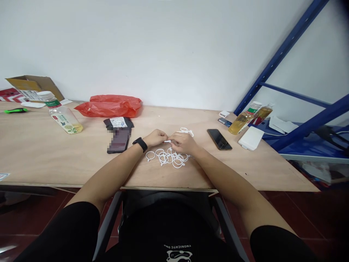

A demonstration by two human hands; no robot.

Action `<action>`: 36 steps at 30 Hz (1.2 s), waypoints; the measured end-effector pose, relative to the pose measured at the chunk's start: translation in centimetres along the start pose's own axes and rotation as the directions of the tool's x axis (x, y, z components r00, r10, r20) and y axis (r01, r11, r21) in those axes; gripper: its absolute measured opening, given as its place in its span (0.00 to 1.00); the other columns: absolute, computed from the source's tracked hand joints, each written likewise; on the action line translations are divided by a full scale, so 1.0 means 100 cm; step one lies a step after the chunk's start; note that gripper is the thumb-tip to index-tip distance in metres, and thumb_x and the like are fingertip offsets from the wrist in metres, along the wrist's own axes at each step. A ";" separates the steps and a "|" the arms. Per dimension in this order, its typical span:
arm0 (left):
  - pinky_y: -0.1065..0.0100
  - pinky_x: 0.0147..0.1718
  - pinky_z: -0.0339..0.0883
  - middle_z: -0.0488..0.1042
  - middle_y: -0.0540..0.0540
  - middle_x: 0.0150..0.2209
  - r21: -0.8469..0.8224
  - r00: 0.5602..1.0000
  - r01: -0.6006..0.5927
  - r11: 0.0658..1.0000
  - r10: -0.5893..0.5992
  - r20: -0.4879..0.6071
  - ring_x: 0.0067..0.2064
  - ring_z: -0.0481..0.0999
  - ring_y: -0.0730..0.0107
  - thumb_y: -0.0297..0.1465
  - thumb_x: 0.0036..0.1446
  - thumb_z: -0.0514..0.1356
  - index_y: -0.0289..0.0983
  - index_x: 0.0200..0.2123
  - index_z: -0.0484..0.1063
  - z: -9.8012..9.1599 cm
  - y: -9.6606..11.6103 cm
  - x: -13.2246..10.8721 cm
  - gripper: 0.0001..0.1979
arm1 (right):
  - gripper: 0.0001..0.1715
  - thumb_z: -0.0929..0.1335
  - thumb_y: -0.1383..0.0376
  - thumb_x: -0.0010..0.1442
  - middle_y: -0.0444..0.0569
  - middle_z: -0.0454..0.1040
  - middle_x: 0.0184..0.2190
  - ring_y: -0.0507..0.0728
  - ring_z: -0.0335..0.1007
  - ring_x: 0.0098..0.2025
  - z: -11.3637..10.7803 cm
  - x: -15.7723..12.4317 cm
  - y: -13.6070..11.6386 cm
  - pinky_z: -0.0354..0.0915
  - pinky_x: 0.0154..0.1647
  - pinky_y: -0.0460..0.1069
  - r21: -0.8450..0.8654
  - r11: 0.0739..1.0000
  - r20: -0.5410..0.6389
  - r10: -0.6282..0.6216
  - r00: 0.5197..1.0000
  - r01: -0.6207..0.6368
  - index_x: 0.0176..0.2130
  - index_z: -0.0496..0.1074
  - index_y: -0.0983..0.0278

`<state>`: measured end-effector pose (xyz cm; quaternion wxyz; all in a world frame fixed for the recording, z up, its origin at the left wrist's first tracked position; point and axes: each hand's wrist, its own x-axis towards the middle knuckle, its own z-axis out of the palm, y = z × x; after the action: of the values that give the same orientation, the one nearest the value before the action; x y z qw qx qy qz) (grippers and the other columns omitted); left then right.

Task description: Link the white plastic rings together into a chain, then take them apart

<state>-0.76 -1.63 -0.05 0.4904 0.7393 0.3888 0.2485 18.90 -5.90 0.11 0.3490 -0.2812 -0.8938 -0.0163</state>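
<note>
Currently left hand [156,138] and right hand [185,142] pinch small white piece [167,141], fingers closed; white rings [170,158] toward table's [87,151] front edge.

The rings [171,157] are looking like smooth plastic to me; the red bag's [111,106] crinkled plastic is gleaming; the tabletop [68,153] is showing matt wood.

blk tee [147,233] | slvs [73,225] blk, short | wht graphic [178,255] + lettering [177,246], front | blk L wristband [141,144], watch-like

Bright wall [163,54], soft even light; edges stretched, upper-right corner dark.
</note>
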 end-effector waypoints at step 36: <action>0.74 0.28 0.63 0.78 0.47 0.29 0.273 0.973 -0.201 0.941 0.159 0.168 0.28 0.73 0.74 0.32 0.49 0.63 0.34 0.32 0.79 0.014 0.000 -0.004 0.08 | 0.18 0.66 0.68 0.56 0.51 0.78 0.40 0.58 0.72 0.42 -0.007 -0.022 0.072 0.66 0.45 0.50 -0.161 0.813 -0.039 0.561 0.827 -0.560 0.46 0.78 0.63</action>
<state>-0.02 -2.71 -0.61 0.3793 0.8512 0.3154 0.1794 24.37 -1.05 -1.92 0.3091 -0.5598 -0.7687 0.0144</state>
